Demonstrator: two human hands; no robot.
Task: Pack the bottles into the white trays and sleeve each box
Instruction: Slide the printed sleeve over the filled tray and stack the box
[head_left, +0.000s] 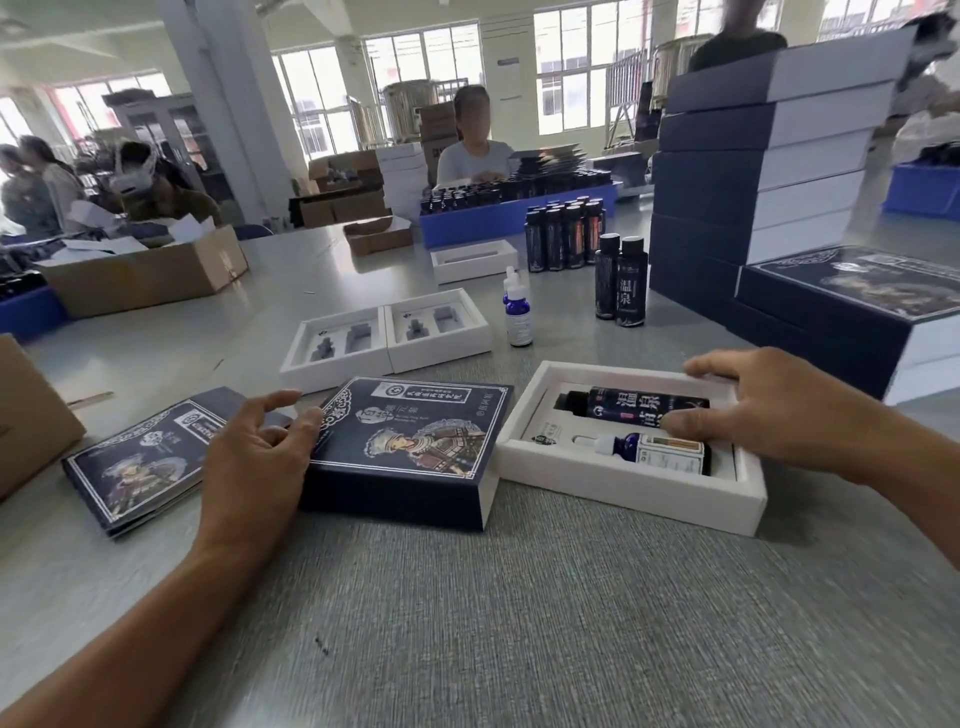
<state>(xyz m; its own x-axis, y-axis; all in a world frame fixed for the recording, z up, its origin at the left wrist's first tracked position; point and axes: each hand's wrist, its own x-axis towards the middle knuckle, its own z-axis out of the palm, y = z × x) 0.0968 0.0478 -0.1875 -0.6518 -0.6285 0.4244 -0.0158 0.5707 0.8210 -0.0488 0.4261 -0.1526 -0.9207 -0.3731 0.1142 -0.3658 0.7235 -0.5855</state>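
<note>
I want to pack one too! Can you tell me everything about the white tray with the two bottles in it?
The filled white tray is a shallow rectangular box, seemingly stiff white card with thick walls. It lies flat on the grey table, turned at a slant, open on top, no sleeve on it. Inside, a dark bottle and a small blue dropper bottle lie on their sides in cut-out slots. The right hand rests over its far edge, fingers touching the dark bottle. A sleeved dark box sits just left.

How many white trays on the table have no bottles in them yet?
3. Two empty white trays sit side by side behind the dark sleeved box, the left one and the right one. A third lies farther back by the blue crate. Stacks may hide others.
</note>
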